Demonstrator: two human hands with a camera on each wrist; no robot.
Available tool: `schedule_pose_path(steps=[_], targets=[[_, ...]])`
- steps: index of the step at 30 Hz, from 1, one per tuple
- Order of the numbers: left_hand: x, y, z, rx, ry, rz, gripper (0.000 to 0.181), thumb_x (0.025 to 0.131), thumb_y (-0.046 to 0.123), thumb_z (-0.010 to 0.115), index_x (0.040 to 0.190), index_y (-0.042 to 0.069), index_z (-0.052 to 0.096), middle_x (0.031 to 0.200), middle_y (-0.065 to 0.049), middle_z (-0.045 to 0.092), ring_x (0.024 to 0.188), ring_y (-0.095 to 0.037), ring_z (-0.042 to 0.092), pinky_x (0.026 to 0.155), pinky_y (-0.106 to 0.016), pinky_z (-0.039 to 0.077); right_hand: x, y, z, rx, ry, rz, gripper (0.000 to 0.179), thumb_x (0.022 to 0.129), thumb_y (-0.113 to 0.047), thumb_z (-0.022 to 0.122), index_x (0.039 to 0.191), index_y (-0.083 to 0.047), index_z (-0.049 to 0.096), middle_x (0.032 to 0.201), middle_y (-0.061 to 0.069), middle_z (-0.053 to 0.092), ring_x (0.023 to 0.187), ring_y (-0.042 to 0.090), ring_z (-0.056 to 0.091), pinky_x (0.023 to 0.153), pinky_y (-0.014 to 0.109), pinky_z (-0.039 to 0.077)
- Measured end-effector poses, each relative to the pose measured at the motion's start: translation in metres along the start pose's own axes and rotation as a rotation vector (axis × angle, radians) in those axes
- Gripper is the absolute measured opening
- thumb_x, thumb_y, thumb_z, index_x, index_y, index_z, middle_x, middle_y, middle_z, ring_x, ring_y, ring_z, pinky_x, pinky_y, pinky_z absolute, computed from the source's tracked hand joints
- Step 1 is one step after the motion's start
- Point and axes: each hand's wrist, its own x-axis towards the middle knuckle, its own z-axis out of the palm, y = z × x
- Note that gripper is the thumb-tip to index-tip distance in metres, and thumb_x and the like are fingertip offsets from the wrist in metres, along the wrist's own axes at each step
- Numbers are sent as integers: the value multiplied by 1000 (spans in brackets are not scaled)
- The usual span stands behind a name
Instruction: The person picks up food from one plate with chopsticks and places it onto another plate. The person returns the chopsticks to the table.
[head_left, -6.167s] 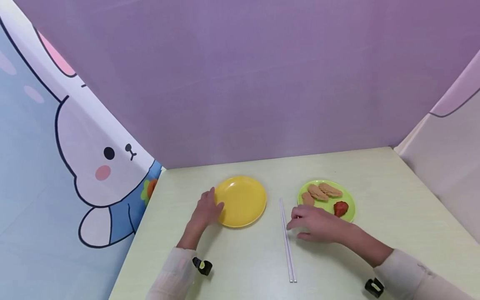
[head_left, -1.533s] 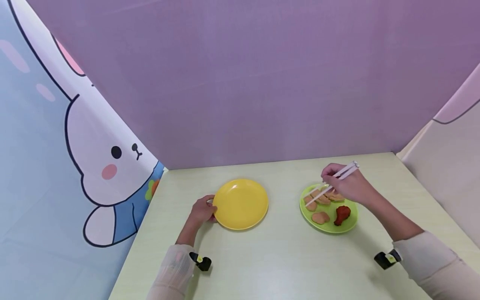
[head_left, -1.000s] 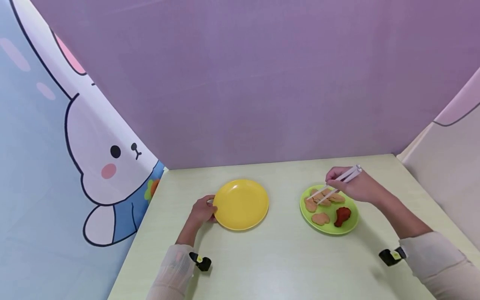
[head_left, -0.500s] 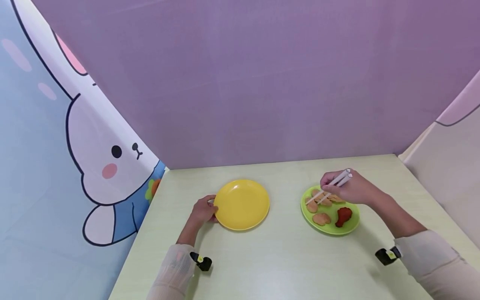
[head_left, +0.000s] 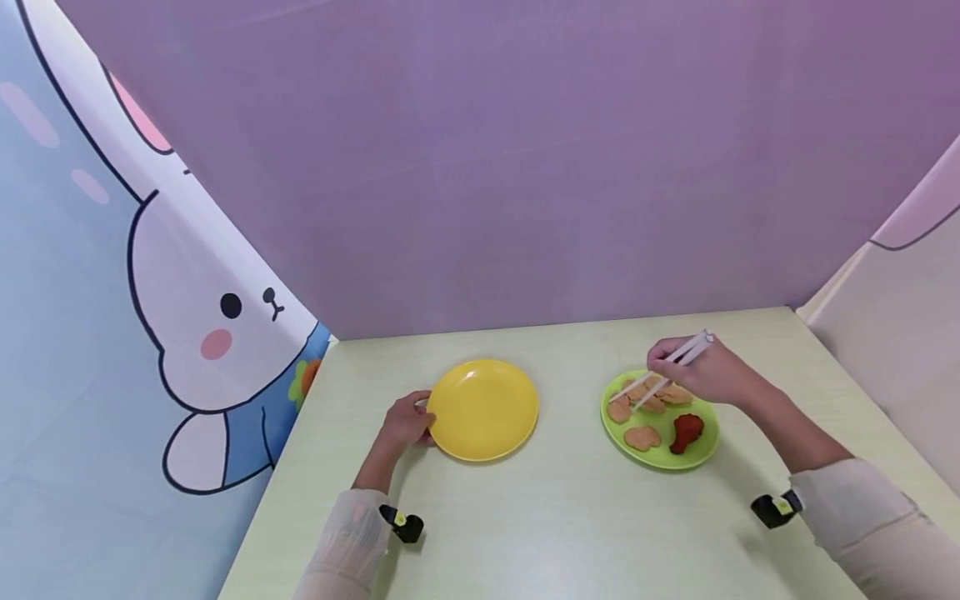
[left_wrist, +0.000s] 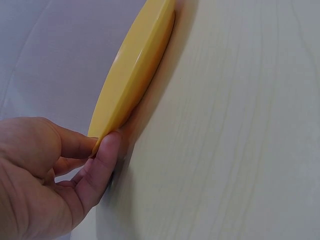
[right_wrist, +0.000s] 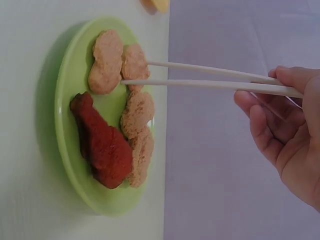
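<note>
R fingers point(right_wrist: 264, 135) hold chopsticks point(right_wrist: 210, 84) nr nuggets point(right_wrist: 106, 62) & drumstick point(right_wrist: 107, 150) on grn plate point(right_wrist: 76, 72)

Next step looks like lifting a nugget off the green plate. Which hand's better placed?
Right, most likely. The right hand holds the chopsticks, tips at a nugget on the green plate. The left hand pinches the yellow plate by its rim, away from the nuggets.

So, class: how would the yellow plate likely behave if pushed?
The yellow plate would probably slide rather than tip, being wide and low. Its glossy surface may feel slippery. It seems stiff: no bend shows where the left hand pinches it.
</note>
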Motion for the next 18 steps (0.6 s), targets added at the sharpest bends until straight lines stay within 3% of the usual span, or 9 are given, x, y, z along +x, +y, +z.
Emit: schedule_pose_path(steps=[7,12,18], targets=[[0,-1,0,12,4,6,53,92,5,61,144,14,56,104,-13,62,61,-14,68,54,-25,59,-3,12,-1,50,46,14,6,96,-9,67,90,-10,70,77,3,65,58,3,53,47,22,47],[1,-2,1,16,8,8,53,92,5,61,144,14,56,104,-13,63,61,-14,68,54,-24,58,-9,22,-3,128,65,71,7,97,-9,66,96,-4,72,79,5,70,60,3,60,52,24,56],[2,-1,0,14,11,1,53,92,4,61,144,14,57,104,-14,64,61,-15,68,54,-25,59,-14,33,-5,213,98,136,11,98,-10,65,99,0,71,81,12,72,63,10,65,56,24,59]])
